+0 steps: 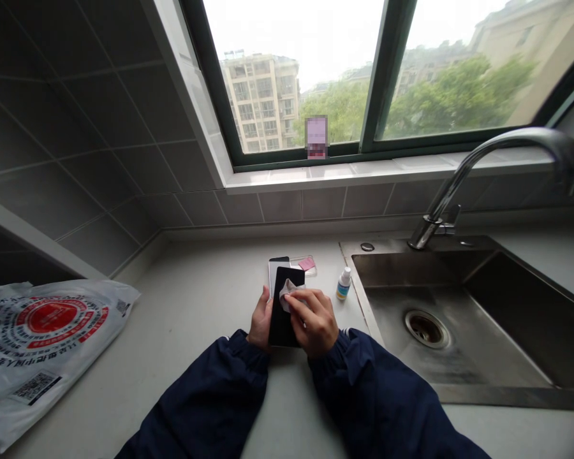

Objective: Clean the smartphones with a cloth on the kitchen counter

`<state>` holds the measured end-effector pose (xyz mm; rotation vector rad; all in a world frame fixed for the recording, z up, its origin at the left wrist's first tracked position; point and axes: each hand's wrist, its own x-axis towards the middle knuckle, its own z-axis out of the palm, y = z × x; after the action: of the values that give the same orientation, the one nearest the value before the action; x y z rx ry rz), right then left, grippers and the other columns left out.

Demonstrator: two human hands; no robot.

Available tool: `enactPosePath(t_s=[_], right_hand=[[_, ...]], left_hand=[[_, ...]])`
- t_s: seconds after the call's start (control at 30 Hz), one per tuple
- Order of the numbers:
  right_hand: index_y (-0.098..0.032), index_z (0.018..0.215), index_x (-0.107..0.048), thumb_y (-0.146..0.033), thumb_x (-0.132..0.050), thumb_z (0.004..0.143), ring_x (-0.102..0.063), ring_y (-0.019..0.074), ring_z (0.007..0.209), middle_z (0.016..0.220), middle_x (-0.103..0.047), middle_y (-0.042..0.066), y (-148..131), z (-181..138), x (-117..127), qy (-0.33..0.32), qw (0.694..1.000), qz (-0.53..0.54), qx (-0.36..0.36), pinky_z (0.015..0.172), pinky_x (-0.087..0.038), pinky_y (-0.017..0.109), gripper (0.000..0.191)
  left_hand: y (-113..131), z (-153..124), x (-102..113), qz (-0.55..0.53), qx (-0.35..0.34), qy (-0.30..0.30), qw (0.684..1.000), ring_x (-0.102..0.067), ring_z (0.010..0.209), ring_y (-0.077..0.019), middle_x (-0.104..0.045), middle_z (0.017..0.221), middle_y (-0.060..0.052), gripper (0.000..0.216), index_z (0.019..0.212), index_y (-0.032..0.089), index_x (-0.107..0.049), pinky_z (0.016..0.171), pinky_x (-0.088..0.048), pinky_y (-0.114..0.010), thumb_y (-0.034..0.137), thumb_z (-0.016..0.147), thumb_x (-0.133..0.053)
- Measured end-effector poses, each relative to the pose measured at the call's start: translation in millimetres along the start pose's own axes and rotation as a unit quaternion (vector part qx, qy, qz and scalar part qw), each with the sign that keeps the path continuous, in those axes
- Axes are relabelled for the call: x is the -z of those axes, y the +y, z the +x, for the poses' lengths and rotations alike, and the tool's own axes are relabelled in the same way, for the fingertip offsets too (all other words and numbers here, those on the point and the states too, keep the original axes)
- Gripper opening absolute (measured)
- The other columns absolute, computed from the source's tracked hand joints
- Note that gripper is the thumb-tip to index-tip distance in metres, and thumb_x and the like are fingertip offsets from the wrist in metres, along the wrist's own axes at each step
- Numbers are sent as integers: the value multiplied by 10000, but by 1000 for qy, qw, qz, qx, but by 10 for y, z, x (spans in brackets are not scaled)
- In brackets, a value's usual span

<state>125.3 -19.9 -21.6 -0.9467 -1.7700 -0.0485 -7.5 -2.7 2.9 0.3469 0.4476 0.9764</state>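
Note:
My left hand (260,319) grips a black smartphone (282,328) by its left edge, the dark screen facing up. Pinched in the fingers of my right hand (318,322) is a white wipe (286,294), which lies against the upper part of the screen. Behind the phone, a second flat device with a pale surface (278,262) rests on the counter, partly covered. Beside it lies a clear case (310,270) with a pink piece (307,263) on it. A small white spray bottle (343,284) with a blue and yellow label stands upright to the right.
A steel sink (459,344) with a tall curved faucet (488,143) takes up the right side. On the left, a white printed plastic bag (52,338) lies on the pale counter (172,382). A tiled wall and a window (291,83) rise behind.

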Motion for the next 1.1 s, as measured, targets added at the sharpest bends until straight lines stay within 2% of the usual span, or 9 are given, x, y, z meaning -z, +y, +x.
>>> enactPosePath(t_s=[0.2, 0.33, 0.43, 0.53, 0.67, 0.77, 0.87, 0.93, 1.1], right_hand=[[-233, 992, -719, -90, -594, 889, -644, 207, 881, 933, -698, 65, -61, 44, 23, 33, 993, 114, -24, 770, -564, 370, 216], [-230, 949, -715, -120, -614, 886, -667, 173, 838, 932, -677, 54, -87, 73, 50, 48, 981, 170, -73, 750, -581, 303, 162], [-225, 1017, -702, -165, -611, 896, -665, 166, 823, 952, -663, 57, -57, 64, 27, 16, 979, 176, -101, 745, -583, 284, 163], [-223, 1141, -669, -210, -652, 879, -661, 163, 813, 1003, -646, 66, -8, 33, -16, -20, 979, 179, -100, 736, -586, 277, 263], [-218, 1203, -649, -254, -708, 856, -642, 155, 765, 1000, -637, 68, 33, 4, -46, -23, 977, 176, -114, 715, -581, 281, 354], [-209, 1141, -682, -284, -713, 858, -629, 162, 731, 877, -647, 48, 40, 8, -46, -10, 977, 169, -130, 685, -568, 281, 294], [-207, 963, -717, -286, -661, 892, -633, 161, 718, 811, -648, 41, 31, 27, -36, -2, 975, 169, -141, 665, -555, 273, 120], [-207, 868, -706, -290, -638, 900, -639, 162, 726, 815, -656, 44, 19, 41, -25, -3, 974, 172, -148, 661, -550, 269, 112], [-204, 880, -639, -313, -595, 921, -642, 149, 652, 789, -669, 28, -7, 51, 7, 3, 967, 174, -187, 620, -542, 253, 124]], left_hand=[[-4, 3, 23, 12, -7, -1, 1000, -645, 1079, -329, -684, 1089, -178, 679, 1371, 46, -503, 1033, -434, -459, 566, 979, -312], [-2, -6, 25, 18, 7, -2, 1000, -649, 1066, -329, -686, 1088, -176, 697, 1371, 55, -507, 1015, -447, -477, 577, 985, -254], [2, -9, 31, 17, 9, -1, 1000, -656, 1049, -329, -684, 1103, -179, 689, 1388, 65, -494, 1005, -453, -471, 576, 981, -275], [-1, -6, 34, 18, 4, 12, 1000, -664, 1036, -329, -683, 1103, -187, 684, 1404, 59, -474, 1005, -452, -463, 564, 982, -288], [-16, -7, 15, 23, 3, 11, 1000, -658, 1057, -334, -684, 1097, -192, 679, 1405, 48, -467, 1014, -445, -467, 545, 992, -259], [-27, -10, 3, 27, -4, 0, 1000, -651, 1079, -331, -685, 1104, -186, 659, 1404, 52, -469, 1024, -440, -463, 529, 995, -270], [-36, -10, 2, 31, -8, -6, 999, -651, 1083, -323, -688, 1104, -178, 624, 1402, 52, -473, 1036, -434, -451, 500, 994, -320], [-39, -9, 4, 33, -11, -7, 999, -657, 1070, -319, -690, 1105, -176, 614, 1396, 52, -481, 1038, -434, -446, 493, 989, -350], [-44, -8, 31, 34, -13, 1, 999, -670, 1042, -312, -695, 1104, -163, 609, 1384, 80, -504, 1027, -450, -451, 515, 982, -365]])
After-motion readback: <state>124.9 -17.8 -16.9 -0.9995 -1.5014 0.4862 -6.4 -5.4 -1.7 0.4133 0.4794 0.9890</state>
